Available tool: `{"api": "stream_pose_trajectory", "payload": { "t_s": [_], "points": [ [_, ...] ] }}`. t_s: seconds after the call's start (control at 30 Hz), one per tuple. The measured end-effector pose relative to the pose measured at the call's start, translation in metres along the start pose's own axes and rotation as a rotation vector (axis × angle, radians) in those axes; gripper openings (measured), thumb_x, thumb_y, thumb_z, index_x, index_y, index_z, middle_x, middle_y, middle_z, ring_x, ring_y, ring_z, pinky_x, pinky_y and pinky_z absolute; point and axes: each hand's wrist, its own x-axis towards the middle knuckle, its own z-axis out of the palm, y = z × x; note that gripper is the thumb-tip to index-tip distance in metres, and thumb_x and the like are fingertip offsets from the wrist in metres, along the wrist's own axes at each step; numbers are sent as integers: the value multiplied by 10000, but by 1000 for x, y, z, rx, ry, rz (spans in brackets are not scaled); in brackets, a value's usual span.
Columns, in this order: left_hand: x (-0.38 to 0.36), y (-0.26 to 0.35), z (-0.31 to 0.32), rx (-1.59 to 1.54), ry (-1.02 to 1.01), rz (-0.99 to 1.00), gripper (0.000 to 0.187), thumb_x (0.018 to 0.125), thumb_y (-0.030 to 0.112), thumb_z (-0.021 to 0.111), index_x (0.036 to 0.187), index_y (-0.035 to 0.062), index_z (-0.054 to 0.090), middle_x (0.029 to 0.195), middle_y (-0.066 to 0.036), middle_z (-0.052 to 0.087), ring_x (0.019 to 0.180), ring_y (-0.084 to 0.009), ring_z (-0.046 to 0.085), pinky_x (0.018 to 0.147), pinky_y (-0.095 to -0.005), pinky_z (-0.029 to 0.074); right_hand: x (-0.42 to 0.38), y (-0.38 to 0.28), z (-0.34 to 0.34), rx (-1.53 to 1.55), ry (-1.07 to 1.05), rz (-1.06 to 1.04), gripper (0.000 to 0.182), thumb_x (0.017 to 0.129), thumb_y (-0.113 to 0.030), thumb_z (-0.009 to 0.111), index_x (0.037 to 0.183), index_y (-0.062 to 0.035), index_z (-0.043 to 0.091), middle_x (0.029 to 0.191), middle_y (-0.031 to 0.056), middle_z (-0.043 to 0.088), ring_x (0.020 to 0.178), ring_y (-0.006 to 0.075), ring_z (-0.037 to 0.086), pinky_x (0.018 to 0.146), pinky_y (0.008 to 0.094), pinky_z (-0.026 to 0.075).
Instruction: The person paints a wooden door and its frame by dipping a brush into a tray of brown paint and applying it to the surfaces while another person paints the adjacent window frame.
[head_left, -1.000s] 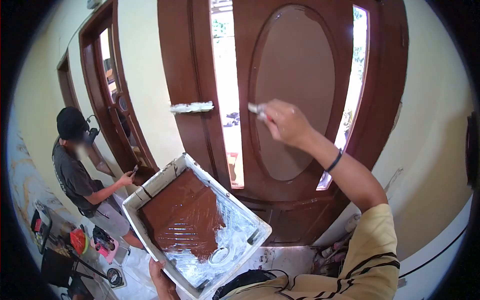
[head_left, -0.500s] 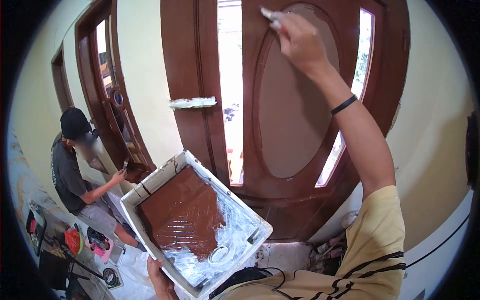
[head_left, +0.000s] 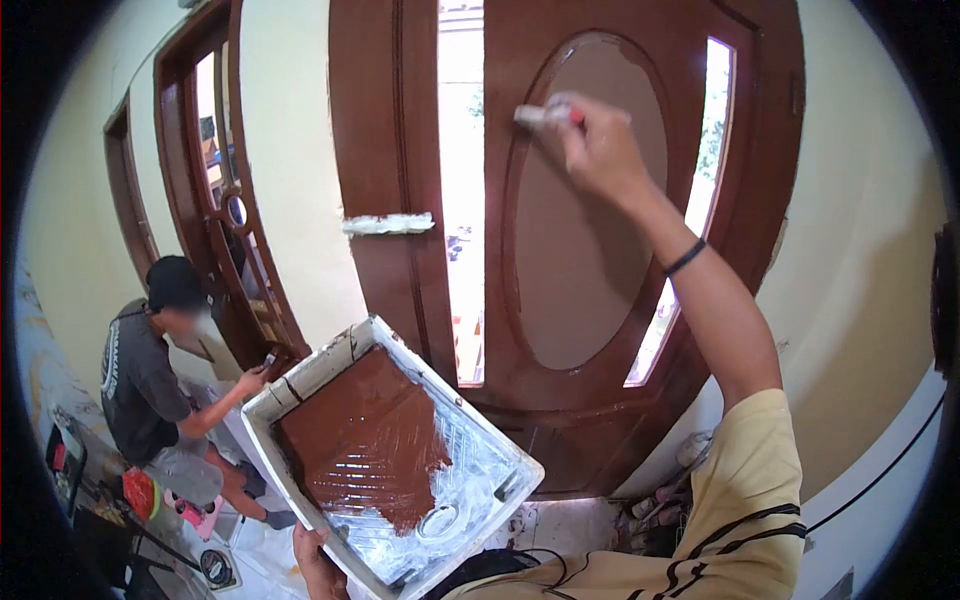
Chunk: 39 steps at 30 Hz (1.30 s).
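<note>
My right hand (head_left: 603, 145) is closed around a paintbrush (head_left: 540, 114), raised against the brown door (head_left: 505, 60). The brush's bristle end lies at the left edge of the door's oval panel (head_left: 590, 250), which looks a duller, lighter brown than its frame. Low on the left, my left hand (head_left: 318, 560) grips the near edge of a white paint tray (head_left: 490, 425). Brown paint (head_left: 365, 430) covers the tray's upper-left part, while whitish streaks coat the ribbed lower right. Most of the left fingers are hidden beneath the tray.
A co-worker (head_left: 150, 370) in dark clothing stands at the left, one hand (head_left: 250, 380) near another brown door frame (head_left: 180, 130). A white-wrapped door handle (head_left: 388, 224) sticks out left of the narrow glass strip (head_left: 462, 200). Assorted items and a pink stool (head_left: 200, 520) sit on the floor.
My right hand has brought the brush down along the door, from above the oval to its upper left edge. The view has shifted slightly; the co-worker leans closer to the frame.
</note>
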Motion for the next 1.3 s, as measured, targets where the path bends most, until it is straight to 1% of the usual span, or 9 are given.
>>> {"api": "stream_pose_trajectory", "payload": {
  "t_s": [0.17, 0.37, 0.47, 0.63, 0.7, 0.77, 0.83, 1.1, 1.3],
  "points": [
    [6, -4, -8, -3, -35, 7, 541, 710, 207, 556, 1210, 6, 502, 978, -72, 582, 813, -188, 583, 710, -297, 487, 65, 39, -21, -363, 367, -187, 140, 850, -95, 613, 973, -33, 639, 853, 166, 656, 768, 371, 635, 685, 426, 519],
    [17, -4, -11, 18, -62, -34, 560, 706, 221, 576, 1214, -1, 502, 1007, -75, 582, 852, -188, 581, 729, -293, 482, 7, 38, 21, -322, 89, -245, 168, 856, -141, 610, 989, -43, 641, 828, 157, 655, 764, 334, 651, 678, 415, 521],
    [15, -2, -4, 60, 28, -8, 531, 704, 230, 580, 1179, 4, 518, 982, -68, 573, 834, -183, 572, 717, -294, 480, -3, 11, 12, -95, 33, 119, 177, 863, -164, 590, 963, -36, 660, 801, 165, 668, 752, 322, 664, 688, 389, 526],
    [24, 3, -11, 53, -87, -20, 469, 704, 244, 587, 1105, 8, 531, 909, -57, 549, 774, -173, 561, 696, -299, 484, 43, 61, -25, -119, 262, 253, 209, 911, -192, 590, 990, -21, 681, 752, 80, 701, 701, 121, 682, 645, 276, 522],
    [31, 5, -10, 49, -113, -32, 463, 707, 259, 598, 1090, 6, 528, 876, -58, 541, 746, -174, 558, 690, -299, 488, 55, 62, -32, -284, 377, 147, 237, 924, -218, 594, 1015, -15, 672, 758, 90, 699, 693, 132, 684, 643, 278, 523],
    [39, 8, -9, -20, -111, -82, 432, 684, 139, 573, 1087, -7, 520, 836, -54, 534, 717, -163, 564, 682, -302, 519, 50, 58, -28, -372, 485, 137, 212, 888, -228, 599, 974, -53, 682, 806, 167, 689, 738, 287, 692, 694, 367, 528],
    [52, 7, -19, -6, -175, -134, 403, 699, 130, 579, 1078, 0, 528, 823, -48, 537, 720, -157, 560, 662, -290, 498, 23, 21, -12, -193, 485, 237, 238, 919, -221, 603, 1011, -11, 668, 800, 125, 699, 694, 197, 681, 634, 330, 532],
    [83, 30, -5, -40, -298, -305, 382, 715, 19, 584, 1094, 9, 536, 891, -49, 565, 813, -155, 555, 757, -284, 459, -120, -163, 62, 575, -741, 737, 135, 885, -46, 561, 964, 15, 653, 764, 90, 649, 639, 107, 626, 599, 267, 512],
    [97, 29, 2, 63, -298, -323, 399, 700, 105, 572, 1086, 5, 549, 860, -44, 564, 782, -158, 550, 724, -284, 462, -155, -180, 99, 283, -830, 401, 154, 866, -115, 614, 925, 26, 630, 859, 207, 651, 799, 376, 637, 715, 409, 507]
  ]
}}
